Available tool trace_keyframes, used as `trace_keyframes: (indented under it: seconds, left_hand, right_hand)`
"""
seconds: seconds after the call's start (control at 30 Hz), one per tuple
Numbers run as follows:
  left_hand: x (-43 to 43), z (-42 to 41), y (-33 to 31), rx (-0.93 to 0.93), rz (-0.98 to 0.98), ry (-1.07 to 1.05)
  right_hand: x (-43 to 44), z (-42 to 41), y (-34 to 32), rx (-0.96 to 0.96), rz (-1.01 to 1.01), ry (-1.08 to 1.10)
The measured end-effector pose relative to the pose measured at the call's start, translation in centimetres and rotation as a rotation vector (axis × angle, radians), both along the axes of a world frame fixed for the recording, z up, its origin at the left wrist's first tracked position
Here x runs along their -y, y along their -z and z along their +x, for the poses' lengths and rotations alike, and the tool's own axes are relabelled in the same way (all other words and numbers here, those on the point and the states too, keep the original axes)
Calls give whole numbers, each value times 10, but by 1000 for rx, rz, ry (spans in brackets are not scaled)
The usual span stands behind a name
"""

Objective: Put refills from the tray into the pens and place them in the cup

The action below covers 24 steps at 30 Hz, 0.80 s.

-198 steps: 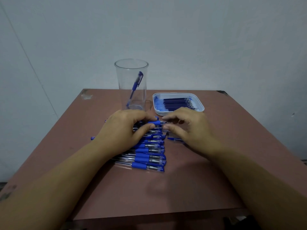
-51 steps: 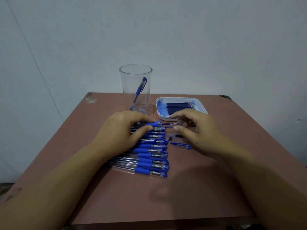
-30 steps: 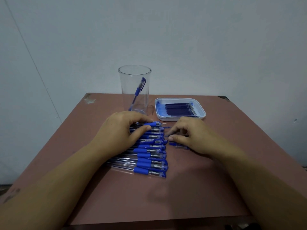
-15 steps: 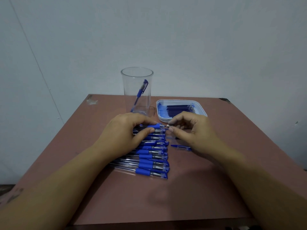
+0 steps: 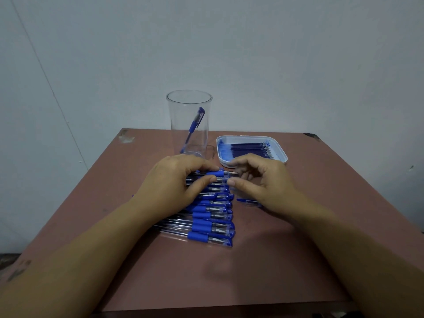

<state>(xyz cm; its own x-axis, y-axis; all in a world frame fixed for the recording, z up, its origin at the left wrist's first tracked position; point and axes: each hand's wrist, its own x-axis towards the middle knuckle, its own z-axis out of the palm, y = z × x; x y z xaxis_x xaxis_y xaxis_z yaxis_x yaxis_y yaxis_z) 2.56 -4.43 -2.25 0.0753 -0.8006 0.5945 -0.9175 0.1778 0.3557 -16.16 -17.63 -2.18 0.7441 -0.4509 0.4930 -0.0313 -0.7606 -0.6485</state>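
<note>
Table (image 5: 263, 260): reddish-brown top, set against a pale wall; all items below lie on it. Left hand (image 5: 174, 187): positioned left of centre, palm down over the far half of the row of pens (image 5: 211, 223); my forefinger and thumb are curled round the farthest pen (image 5: 214, 173) at its blue grip, and they grip it; that pen lies crosswise, its bare metal tip pointing right. Cup (image 5: 189, 125): clear, upright, at the far side of the table, just beyond my left hand; one finished pen (image 5: 193, 126) stands inside it, leaning, clip end up and to the right, lower end at the left of the base. Row of pens: clear barrels with blue grips, laid side by side, capped ends to the right, running from my left hand toward the near edge; the far ones are partly hidden under my fingers. Loose blue-and-clear part (image 5: 247, 201): lies on the table just right of the row, partly hidden by my right hand; I cannot tell what kind of part it is. Refills (image 5: 250, 149): dark blue, lying side by side in the tray, tips to the right. Right hand (image 5: 263, 180): right of the row, forefinger and thumb curved toward the tip of the gripped pen; whether they pinch anything cannot be determined. Tray (image 5: 247, 137): white, ink-stained at its left end, far right of the cup, just beyond my right hand.
</note>
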Motion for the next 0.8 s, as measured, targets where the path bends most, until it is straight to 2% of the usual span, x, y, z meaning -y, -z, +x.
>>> trace_keyframes:
  seconds: [0.2,0.37,0.53,0.67,0.8]
  left_hand:
    - [0,0,-1,7,7,-2]
    - [0,-1,-1,-2,-14,11]
    - [-1,-2,-1,6,-8,15]
    - [0,-2,-1,5,-11,12]
    - [0,-2,-2,-6,-12,18]
  right_hand:
    - [4,1,1,-13,-144,21]
    - [3,-1,1,10,-116,22]
    - [4,3,2,-2,-210,44]
    - [3,-1,1,-1,-147,24]
    - [2,1,1,-1,-210,32]
